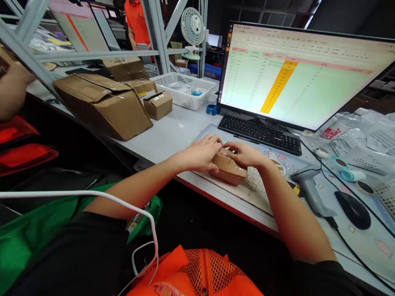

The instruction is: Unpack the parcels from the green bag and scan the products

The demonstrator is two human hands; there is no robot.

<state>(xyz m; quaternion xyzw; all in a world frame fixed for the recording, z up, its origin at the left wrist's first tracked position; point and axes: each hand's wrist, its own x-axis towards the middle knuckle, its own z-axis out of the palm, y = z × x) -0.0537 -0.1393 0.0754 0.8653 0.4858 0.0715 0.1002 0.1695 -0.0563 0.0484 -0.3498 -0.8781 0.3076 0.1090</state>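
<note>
Keep both hands at a small brown carton (230,172), near the front edge of the pale surface (173,142), on a cartoon-patterned mat (296,162), in front of the black keyboard (259,133) and to the left of a grey scanner (313,189). Holds the left end in a part-closed grip with the left hand (203,154), with fingers bent over the top and thumb against the side. Rests the right hand (244,154) on the far top edge, with fingers curled; cannot tell whether pinching or merely pressing there. Looks light for its size and fairly stiff at the corners, though probably soft enough to dent along the top. Likely slides under dry fingertips where glossy tape (238,167) covers the cardboard. Cannot judge true weight or fragility with the contents hidden. Best taken low by two opposite side walls, close to the corners, with even, moderate pressure.
</note>
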